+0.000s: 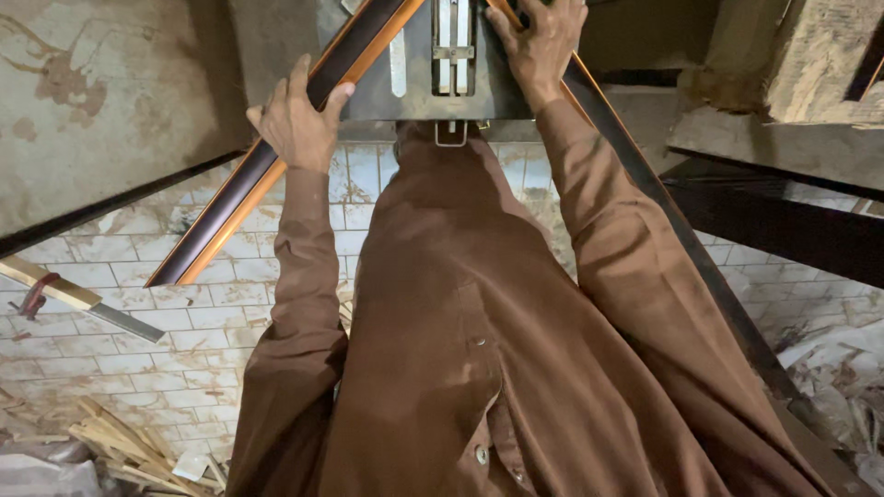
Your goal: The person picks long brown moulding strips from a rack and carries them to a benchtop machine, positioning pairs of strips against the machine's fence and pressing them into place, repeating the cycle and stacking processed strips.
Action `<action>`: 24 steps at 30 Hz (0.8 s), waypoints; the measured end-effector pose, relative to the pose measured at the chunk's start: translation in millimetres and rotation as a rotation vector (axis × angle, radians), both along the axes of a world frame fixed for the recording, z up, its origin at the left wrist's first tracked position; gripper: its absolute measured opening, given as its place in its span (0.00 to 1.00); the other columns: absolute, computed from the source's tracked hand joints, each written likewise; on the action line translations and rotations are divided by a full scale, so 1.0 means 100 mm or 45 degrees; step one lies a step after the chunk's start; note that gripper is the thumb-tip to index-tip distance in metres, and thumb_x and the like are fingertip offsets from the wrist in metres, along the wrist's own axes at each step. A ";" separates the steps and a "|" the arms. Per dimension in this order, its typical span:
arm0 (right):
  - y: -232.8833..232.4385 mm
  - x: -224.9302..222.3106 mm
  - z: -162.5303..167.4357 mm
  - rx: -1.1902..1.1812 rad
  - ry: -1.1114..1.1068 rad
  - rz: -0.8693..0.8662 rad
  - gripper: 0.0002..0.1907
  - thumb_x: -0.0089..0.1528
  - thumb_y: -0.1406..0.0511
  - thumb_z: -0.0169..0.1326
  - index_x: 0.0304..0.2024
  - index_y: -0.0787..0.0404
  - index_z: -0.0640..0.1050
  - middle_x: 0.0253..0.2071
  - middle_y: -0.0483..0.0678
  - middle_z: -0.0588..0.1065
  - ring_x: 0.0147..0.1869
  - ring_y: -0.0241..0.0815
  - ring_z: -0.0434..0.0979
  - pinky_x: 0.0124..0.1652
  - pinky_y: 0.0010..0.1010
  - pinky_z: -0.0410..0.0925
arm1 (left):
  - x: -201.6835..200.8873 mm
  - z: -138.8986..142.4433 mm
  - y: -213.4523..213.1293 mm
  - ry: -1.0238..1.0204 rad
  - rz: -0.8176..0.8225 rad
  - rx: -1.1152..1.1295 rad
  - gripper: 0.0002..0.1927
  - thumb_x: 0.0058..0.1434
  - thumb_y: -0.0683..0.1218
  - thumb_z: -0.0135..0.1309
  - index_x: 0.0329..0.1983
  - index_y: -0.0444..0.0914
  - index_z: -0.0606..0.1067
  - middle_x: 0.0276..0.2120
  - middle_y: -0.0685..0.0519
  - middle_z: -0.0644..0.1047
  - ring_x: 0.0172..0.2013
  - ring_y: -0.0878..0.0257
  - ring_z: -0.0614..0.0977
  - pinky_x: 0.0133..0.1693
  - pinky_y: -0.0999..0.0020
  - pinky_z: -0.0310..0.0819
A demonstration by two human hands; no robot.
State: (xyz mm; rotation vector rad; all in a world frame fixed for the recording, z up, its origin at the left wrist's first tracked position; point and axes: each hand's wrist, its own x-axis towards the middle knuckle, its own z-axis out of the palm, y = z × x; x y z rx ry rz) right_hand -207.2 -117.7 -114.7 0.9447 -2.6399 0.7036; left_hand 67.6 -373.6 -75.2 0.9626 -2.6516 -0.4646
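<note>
Both hands [296, 124] [539, 41] press moulding strips [267, 170] — machine top [442, 64] cut off.

dark, orange-edged moulding strip [276, 156] slants across metal machine table [414, 92].

A moulding strip [276, 156] lies left of the metal plate [414, 64], another strip [663, 212] right.
</note>
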 end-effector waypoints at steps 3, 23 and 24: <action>-0.01 -0.01 -0.04 -0.040 0.115 0.015 0.19 0.59 0.50 0.74 0.43 0.52 0.84 0.48 0.55 0.72 0.54 0.59 0.68 0.48 0.51 0.61 | 0.00 -0.01 0.02 -0.015 0.001 -0.008 0.40 0.63 0.77 0.57 0.61 0.43 0.78 0.37 0.47 0.81 0.39 0.49 0.81 0.44 0.53 0.61; 0.97 0.13 0.24 -0.076 -0.291 0.333 0.41 0.62 0.58 0.76 0.71 0.64 0.71 0.72 0.63 0.63 0.75 0.65 0.63 0.72 0.49 0.60 | 0.31 0.06 -0.09 -0.248 -0.102 -0.032 0.54 0.50 0.64 0.67 0.74 0.42 0.55 0.47 0.43 0.76 0.48 0.46 0.78 0.49 0.41 0.61; 1.30 0.23 0.34 0.081 -0.257 0.292 0.41 0.61 0.57 0.77 0.70 0.63 0.72 0.69 0.61 0.69 0.73 0.62 0.67 0.71 0.47 0.62 | 0.49 0.08 -0.13 -0.299 -0.101 -0.011 0.56 0.49 0.61 0.68 0.76 0.44 0.51 0.48 0.43 0.75 0.49 0.45 0.77 0.49 0.41 0.61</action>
